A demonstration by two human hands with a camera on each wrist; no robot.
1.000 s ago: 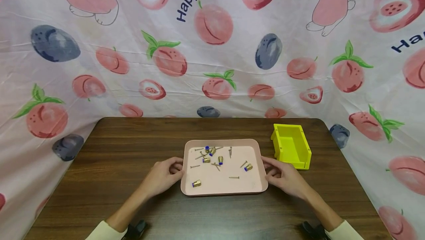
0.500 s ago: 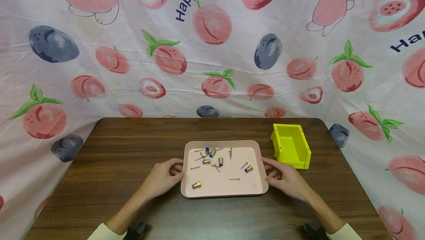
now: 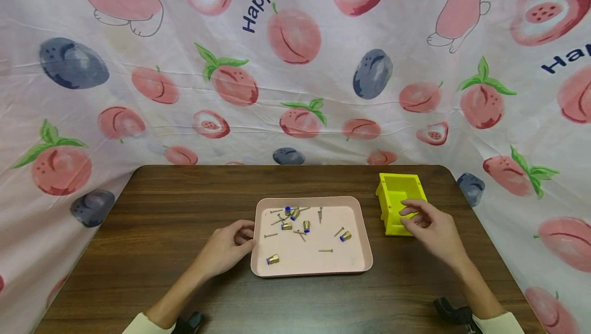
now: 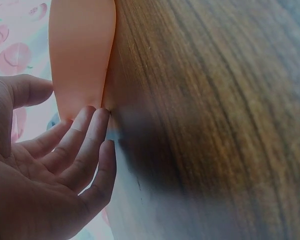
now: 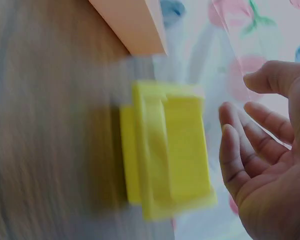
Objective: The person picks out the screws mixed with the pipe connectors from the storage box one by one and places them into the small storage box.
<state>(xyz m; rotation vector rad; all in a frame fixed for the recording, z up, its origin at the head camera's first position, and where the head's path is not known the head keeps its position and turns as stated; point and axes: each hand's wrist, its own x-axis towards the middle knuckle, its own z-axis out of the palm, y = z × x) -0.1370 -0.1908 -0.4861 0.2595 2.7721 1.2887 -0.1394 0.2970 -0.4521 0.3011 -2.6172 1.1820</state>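
My left hand rests against the left side of a shallow pink tray, its thumb and fingertips at the outer wall in the left wrist view. Several brass fittings with blue ends, such as one fitting near the front left, lie scattered in the tray. Among them are several thin screws, one screw lying alone near the front. My right hand, fingers relaxed and holding nothing, hovers by a yellow open-fronted bin and partly hides its front. The right wrist view shows a gap between hand and bin.
The brown wood-grain table carries both tray and bin, the bin standing right of the tray. A fruit-printed cloth hangs behind the table and along both sides. Black wrist straps show near the cream sleeves.
My right hand has left the tray's right side and moved right, to over the front of the yellow bin. The left hand stays at the tray's left side.
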